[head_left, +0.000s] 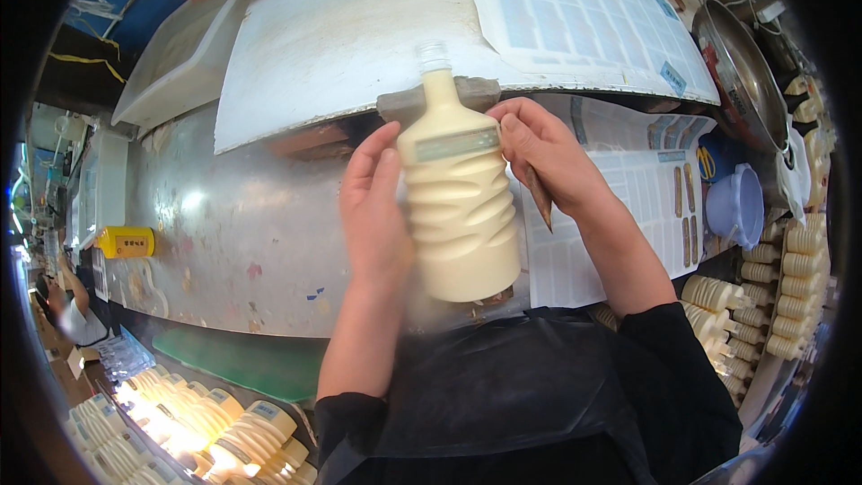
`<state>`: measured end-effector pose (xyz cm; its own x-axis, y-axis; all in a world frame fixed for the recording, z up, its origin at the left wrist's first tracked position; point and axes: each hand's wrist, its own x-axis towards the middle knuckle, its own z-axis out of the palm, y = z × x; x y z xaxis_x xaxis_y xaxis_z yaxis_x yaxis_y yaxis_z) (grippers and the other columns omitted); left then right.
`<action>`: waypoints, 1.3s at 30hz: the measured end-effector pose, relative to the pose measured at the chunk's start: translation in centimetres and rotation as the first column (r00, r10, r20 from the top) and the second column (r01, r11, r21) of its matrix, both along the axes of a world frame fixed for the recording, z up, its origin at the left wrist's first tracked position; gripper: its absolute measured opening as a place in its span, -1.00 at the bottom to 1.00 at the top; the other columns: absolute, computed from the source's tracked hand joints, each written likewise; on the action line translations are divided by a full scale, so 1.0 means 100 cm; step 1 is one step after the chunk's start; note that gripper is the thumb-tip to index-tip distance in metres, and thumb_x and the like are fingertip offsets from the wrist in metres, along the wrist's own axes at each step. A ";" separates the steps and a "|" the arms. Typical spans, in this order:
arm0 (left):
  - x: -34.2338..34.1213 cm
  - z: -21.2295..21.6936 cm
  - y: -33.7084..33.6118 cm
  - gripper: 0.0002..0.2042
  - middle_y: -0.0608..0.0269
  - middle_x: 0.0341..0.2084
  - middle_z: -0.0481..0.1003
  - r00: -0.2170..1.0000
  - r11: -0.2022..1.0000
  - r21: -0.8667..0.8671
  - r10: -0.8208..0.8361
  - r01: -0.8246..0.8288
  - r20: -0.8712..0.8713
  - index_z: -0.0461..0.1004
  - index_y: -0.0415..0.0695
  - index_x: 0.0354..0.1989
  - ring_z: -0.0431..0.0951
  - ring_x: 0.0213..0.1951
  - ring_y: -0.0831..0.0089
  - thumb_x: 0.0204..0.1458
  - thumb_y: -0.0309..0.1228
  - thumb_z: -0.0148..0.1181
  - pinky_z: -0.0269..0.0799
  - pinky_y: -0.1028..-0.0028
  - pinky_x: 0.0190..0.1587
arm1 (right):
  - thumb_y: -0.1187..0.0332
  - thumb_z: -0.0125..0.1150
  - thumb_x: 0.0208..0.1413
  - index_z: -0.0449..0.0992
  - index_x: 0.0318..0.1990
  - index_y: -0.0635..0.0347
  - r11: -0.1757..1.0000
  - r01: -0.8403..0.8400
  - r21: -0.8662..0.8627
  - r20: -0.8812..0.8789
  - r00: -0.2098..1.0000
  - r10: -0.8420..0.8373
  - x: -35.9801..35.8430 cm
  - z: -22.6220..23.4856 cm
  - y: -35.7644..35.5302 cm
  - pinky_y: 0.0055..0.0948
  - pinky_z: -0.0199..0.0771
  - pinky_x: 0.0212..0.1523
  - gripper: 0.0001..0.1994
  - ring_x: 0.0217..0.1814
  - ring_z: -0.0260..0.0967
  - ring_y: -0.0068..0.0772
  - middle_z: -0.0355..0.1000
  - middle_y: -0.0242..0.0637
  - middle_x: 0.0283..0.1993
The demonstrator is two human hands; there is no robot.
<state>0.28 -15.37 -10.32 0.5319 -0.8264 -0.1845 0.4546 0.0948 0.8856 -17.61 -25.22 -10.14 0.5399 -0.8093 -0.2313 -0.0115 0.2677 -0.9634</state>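
The right hand has thumb and forefinger closed together at one end of a flat grey-green label, holding a thin, pointed brown strip. The left hand, half open, flanks the glossy, wavy-ribbed cream bottle at mid-frame. Its slim neck lies over a rough grey block; smeared, shiny metal spreads left.
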 end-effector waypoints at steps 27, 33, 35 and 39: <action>-0.010 -0.017 0.027 -0.19 -0.11 0.30 0.30 0.912 0.956 0.086 -0.293 0.280 0.288 0.01 -0.19 0.46 0.36 0.31 0.12 0.08 -0.39 0.35 0.32 0.21 0.32 | 0.24 0.05 0.42 0.44 0.26 0.31 0.979 -0.015 0.202 0.007 1.000 0.014 -0.018 -0.003 0.016 -0.73 0.13 -0.62 -0.60 -0.61 0.15 -0.79 0.38 -0.53 -0.36; -0.009 -0.017 0.026 -0.19 -0.08 0.28 0.32 0.912 0.954 0.115 -0.300 0.278 0.280 0.01 -0.22 0.46 0.38 0.29 0.17 0.07 -0.38 0.34 0.31 0.24 0.33 | 0.35 0.05 0.38 0.46 0.31 0.26 0.998 -0.039 0.044 -0.106 0.993 0.043 -0.017 0.004 0.024 -0.75 0.21 -0.46 -0.60 -0.49 0.15 -0.84 0.35 -0.59 -0.39; -0.009 -0.020 0.026 -0.20 -0.09 0.27 0.34 0.921 0.958 0.122 -0.284 0.260 0.266 0.04 -0.20 0.46 0.40 0.29 0.14 0.07 -0.40 0.33 0.32 0.24 0.33 | 0.39 0.04 0.36 0.48 0.29 0.25 0.999 -0.046 -0.008 -0.167 0.985 0.044 -0.017 0.009 0.025 -0.73 0.28 -0.40 -0.60 -0.43 0.24 -0.81 0.43 -0.54 -0.35; -0.011 -0.013 0.026 -0.24 -0.06 0.31 0.31 0.959 0.961 0.071 -0.272 0.267 0.082 0.01 -0.21 0.49 0.36 0.32 0.18 0.08 -0.48 0.19 0.26 0.25 0.37 | 0.42 -0.02 0.36 0.43 0.34 0.25 0.989 -0.073 -0.127 -0.233 0.972 0.041 -0.013 0.023 0.032 -0.68 0.32 -0.35 -0.57 -0.38 0.27 -0.76 0.45 -0.53 -0.33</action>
